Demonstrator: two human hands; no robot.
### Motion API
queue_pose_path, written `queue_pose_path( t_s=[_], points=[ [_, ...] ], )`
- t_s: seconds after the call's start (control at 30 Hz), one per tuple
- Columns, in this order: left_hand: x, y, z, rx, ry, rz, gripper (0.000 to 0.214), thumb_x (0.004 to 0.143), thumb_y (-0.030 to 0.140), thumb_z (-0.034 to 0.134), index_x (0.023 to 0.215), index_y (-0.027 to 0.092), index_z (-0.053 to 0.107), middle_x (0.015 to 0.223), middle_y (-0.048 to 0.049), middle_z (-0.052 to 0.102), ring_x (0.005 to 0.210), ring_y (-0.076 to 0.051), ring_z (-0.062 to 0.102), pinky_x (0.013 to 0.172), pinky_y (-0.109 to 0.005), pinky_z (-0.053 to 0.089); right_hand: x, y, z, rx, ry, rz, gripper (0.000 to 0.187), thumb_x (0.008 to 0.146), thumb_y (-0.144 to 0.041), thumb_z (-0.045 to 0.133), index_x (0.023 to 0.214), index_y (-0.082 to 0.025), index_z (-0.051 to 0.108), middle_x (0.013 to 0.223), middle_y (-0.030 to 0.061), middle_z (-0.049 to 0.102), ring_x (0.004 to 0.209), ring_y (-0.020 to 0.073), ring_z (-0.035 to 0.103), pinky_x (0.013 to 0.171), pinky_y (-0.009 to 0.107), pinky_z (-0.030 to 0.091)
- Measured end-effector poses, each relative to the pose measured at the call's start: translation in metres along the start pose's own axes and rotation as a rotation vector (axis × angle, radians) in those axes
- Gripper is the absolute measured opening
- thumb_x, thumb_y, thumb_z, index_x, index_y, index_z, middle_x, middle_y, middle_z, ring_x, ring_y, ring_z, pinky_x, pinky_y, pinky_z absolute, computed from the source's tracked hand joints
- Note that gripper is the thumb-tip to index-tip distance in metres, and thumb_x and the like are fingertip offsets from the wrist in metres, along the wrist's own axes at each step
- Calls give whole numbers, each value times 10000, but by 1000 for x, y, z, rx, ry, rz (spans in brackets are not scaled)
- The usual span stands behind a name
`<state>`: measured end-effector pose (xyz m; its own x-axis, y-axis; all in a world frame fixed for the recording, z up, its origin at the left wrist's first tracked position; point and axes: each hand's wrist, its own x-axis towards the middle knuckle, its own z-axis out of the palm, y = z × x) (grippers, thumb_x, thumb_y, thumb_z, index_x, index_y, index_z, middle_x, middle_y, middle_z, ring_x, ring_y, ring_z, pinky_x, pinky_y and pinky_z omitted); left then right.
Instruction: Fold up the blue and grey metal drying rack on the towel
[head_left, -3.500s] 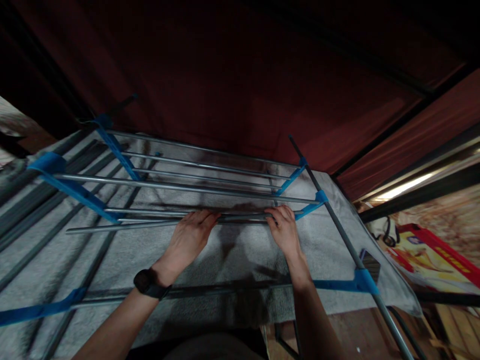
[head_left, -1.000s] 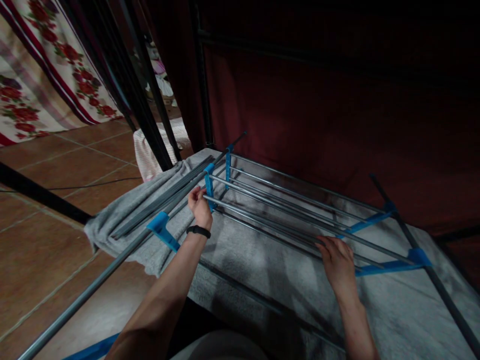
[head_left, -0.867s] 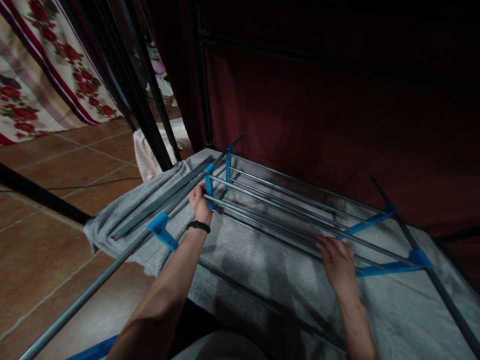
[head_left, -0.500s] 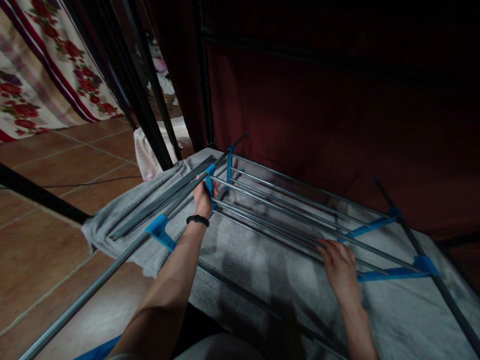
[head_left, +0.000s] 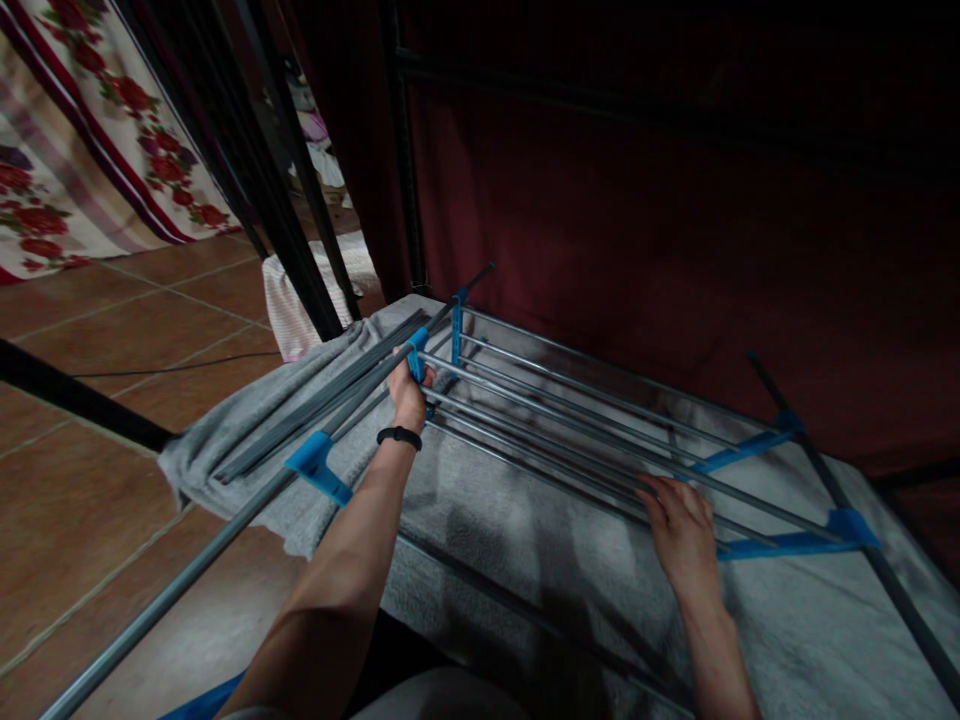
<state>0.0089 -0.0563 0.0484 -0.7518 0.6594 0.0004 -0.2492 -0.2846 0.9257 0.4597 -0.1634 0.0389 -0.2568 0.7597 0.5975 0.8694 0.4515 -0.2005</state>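
A rack of grey metal tubes (head_left: 555, 400) joined by blue plastic brackets lies across a grey blanket (head_left: 510, 525). My left hand (head_left: 409, 390), with a black band on its wrist, is wrapped round a blue bracket (head_left: 416, 355) at the rack's left end; part of that bracket is hidden by the fingers. Toward the other end, my right hand (head_left: 681, 525) has its fingers curled over a metal tube (head_left: 611, 484) on the near side. A second blue bracket (head_left: 319, 468) sits on the long side pole (head_left: 202, 560), left of my left forearm.
Several loose grey tubes (head_left: 322, 410) lie on the blanket's left part. Black metal posts (head_left: 300, 200) rise at the left, and a dark red cloth (head_left: 637, 250) hangs behind. Brown floor tiles (head_left: 112, 420) and a floral curtain (head_left: 112, 130) are at the left.
The view has shifted very slightly. My left hand's fingers have moved a little on the blue bracket and cover more of its lower part. My right hand stays on the tube.
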Motion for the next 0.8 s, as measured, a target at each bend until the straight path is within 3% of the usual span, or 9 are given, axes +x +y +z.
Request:
queue_pose_path(
  t_s=[0.23,0.37,0.47,0.6,0.8],
  points=[
    [-4,2,5,37,5,58,616,955,678,422,567,210,523,501,-8,495,442,-97,438,443,-218,376,-1,-6,-1,-47,-3,0,351,1060,-432,436,1235,-228,663,1139,111,692,1086,278,624,994,476,463],
    [-4,1,7,38,20,80,608,971,668,380,595,209,510,507,1,494,448,-97,430,442,-216,362,1,-26,6,-65,19,6,365,1059,-368,441,1348,-226,615,1279,133,641,1222,292,574,1054,513,457],
    [-4,1,8,39,35,74,624,954,713,386,606,210,505,511,7,495,448,-96,434,452,-217,370,7,-54,17,25,11,-5,355,1054,-293,443,1366,-237,604,1327,121,617,1273,270,557,1071,499,474],
    [-6,3,8,70,30,66,665,956,735,358,569,211,491,493,4,482,443,-96,434,463,-220,377,28,-100,35,170,-92,-67,363,1050,-241,423,1360,-249,611,1359,109,601,1273,237,570,1071,449,506],
    [-11,8,10,57,26,50,676,957,737,363,553,211,493,483,-1,476,426,-96,420,452,-226,375,93,-168,65,223,-256,-146,388,1045,-180,388,1358,-217,613,1360,104,619,1253,211,594,1090,366,491]
  ],
)
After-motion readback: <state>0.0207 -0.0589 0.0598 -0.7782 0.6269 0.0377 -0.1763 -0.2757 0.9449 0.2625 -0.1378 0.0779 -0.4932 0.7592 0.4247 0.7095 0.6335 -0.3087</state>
